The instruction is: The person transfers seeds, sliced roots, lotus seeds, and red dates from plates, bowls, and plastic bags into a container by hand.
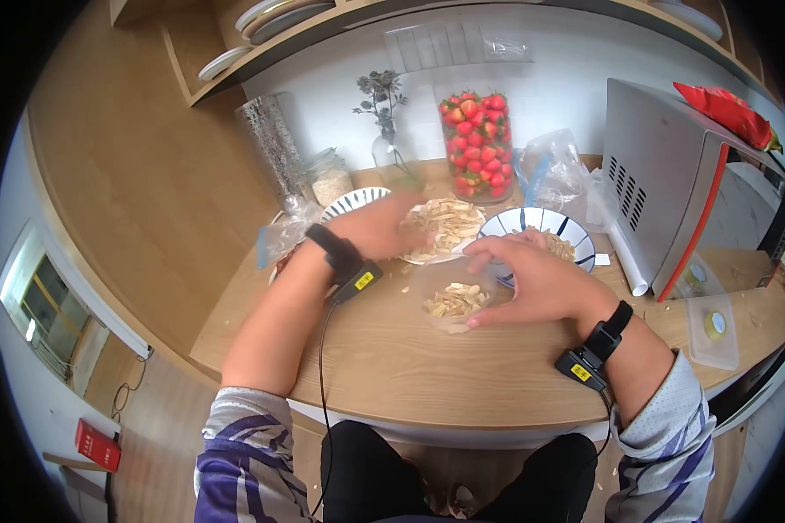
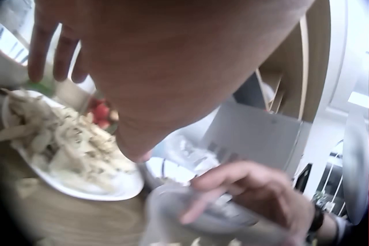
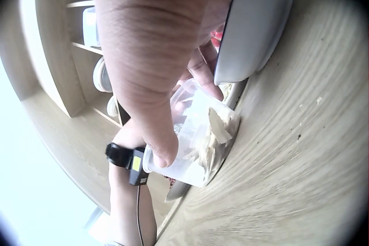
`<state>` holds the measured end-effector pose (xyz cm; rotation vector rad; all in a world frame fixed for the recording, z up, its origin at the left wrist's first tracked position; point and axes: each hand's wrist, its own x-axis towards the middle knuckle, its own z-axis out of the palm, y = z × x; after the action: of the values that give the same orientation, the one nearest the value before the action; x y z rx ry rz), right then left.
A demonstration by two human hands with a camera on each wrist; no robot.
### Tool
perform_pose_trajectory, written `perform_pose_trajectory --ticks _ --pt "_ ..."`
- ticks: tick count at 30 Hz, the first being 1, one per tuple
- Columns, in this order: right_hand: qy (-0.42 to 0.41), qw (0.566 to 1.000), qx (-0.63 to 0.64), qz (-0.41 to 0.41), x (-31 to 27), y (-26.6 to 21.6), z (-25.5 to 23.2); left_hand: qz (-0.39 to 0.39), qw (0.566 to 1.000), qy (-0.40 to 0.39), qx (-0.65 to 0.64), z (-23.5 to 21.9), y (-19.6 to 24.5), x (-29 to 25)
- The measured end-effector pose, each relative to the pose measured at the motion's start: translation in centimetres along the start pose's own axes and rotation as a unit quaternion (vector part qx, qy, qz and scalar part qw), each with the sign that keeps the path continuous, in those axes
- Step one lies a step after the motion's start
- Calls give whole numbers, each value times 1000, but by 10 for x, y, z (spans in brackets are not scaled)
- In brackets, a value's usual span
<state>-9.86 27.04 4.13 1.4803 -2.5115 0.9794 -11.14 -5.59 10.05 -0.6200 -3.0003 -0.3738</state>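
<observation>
My right hand (image 1: 541,279) grips a clear plastic container (image 3: 179,154) from the side, thumb on the near rim and fingers at the far rim. Pale dried slices (image 1: 456,301) lie in the container's bottom. To its left, my left hand (image 1: 379,228) is above a white plate (image 2: 86,193) heaped with the same kind of slices (image 1: 449,228). Its fingers (image 2: 40,53) hang loosely apart over the heap with nothing visible between them; in the head view this hand is blurred. A blue-striped bowl (image 1: 584,234) holding more slices stands just behind the right hand.
Strawberries fill a clear tall container (image 1: 477,144) against the wall. A grey microwave (image 1: 663,174) stands at the right, a striped plate (image 1: 353,200) and a lidded jar (image 1: 330,179) at the left. Plastic bags (image 1: 558,170) lie behind the bowl. A shelf overhangs the back.
</observation>
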Motion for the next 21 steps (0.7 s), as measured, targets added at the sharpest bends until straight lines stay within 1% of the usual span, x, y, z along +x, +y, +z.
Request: perform_pose_trajectory --ticks 2,3,6,7,10,12,16,19,21 --pt "-5 1000 -1 8 0 -1 -1 -45 993 -53 95 11 -5 6" --pt "-5 1000 -2 8 0 -1 -2 -79 987 -84 115 18 -7 7" --pt "-2 1000 -3 8 0 -2 -2 -148 967 -84 190 33 3 0" --pt "0 1000 -4 8 0 -3 -2 -138 968 -89 191 36 -2 2" --pt "-2 1000 -9 10 0 -3 -1 -132 975 -70 166 47 -10 9" --pt "-2 1000 -9 12 0 -2 -1 -87 979 -33 181 61 -28 15" --pt "-4 1000 -7 14 -1 -2 0 -13 984 44 171 74 -42 21" --pt "8 1000 -6 -5 0 1 2 29 982 84 167 75 -48 27" --pt "16 1000 -4 -16 0 3 3 35 982 93 158 73 -50 30"
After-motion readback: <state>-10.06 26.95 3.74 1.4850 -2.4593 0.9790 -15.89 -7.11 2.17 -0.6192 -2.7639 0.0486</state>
